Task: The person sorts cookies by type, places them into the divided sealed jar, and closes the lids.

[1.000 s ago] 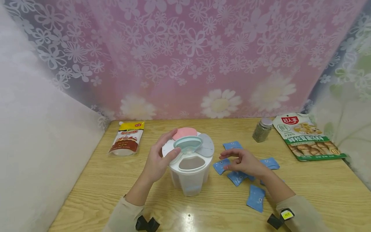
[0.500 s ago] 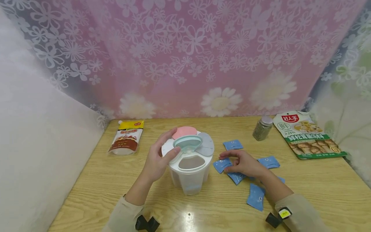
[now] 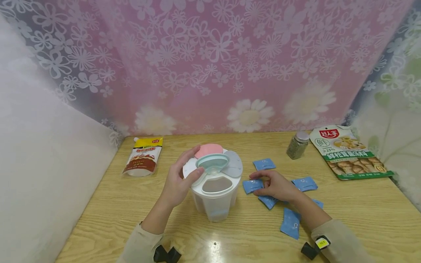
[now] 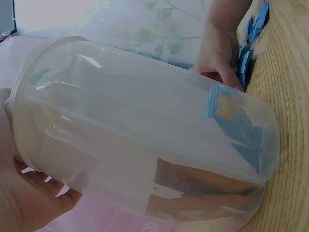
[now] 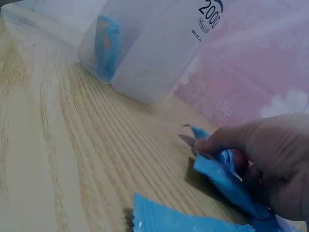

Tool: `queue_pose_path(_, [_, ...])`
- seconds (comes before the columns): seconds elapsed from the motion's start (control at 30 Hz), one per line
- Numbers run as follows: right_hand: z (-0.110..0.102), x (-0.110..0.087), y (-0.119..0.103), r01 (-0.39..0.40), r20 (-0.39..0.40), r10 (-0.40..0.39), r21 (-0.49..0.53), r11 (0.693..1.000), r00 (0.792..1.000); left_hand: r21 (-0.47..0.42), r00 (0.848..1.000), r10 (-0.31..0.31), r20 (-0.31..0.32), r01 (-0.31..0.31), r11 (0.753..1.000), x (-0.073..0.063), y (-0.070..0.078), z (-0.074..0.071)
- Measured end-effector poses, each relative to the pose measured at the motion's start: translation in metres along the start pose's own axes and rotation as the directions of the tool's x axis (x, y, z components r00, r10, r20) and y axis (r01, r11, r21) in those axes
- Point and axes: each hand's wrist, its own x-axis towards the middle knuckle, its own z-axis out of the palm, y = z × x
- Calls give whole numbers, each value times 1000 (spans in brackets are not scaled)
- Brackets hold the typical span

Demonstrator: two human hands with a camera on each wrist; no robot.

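My left hand (image 3: 177, 182) grips the lid edge of a clear compartmented storage container (image 3: 215, 206), thumb on top and fingers round the far side. The raised mint flap (image 3: 213, 160) leaves the front opening (image 3: 217, 185) uncovered. Through the wall in the left wrist view, blue packets (image 4: 236, 125) lie in one compartment and brown packets (image 4: 193, 181) in another. Right of the container, my right hand (image 3: 277, 187) pinches a small blue packet (image 3: 251, 186) between thumb and fingers, low over the table. Other blue packets (image 3: 291, 223) lie around and under that hand.
A brown-and-yellow spouted pouch (image 3: 143, 157) lies at the back left. At the back right stand a glass jar of dried herbs (image 3: 297, 147) and, beside it, a large mushroom-print bag (image 3: 352, 153) lying flat. A floral curtain (image 3: 210, 73) borders the table's far edge.
My right thumb and fingers have closed on the blue packet, which has turned slightly and shifted a little. My left hand and the container stay where they were.
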Motion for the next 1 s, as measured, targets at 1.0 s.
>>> queue_pose_path(1.0, [-13,-11,-31,37,-91,-14,260,965,996,-26,1000,0,7,1,1000,0,3,0])
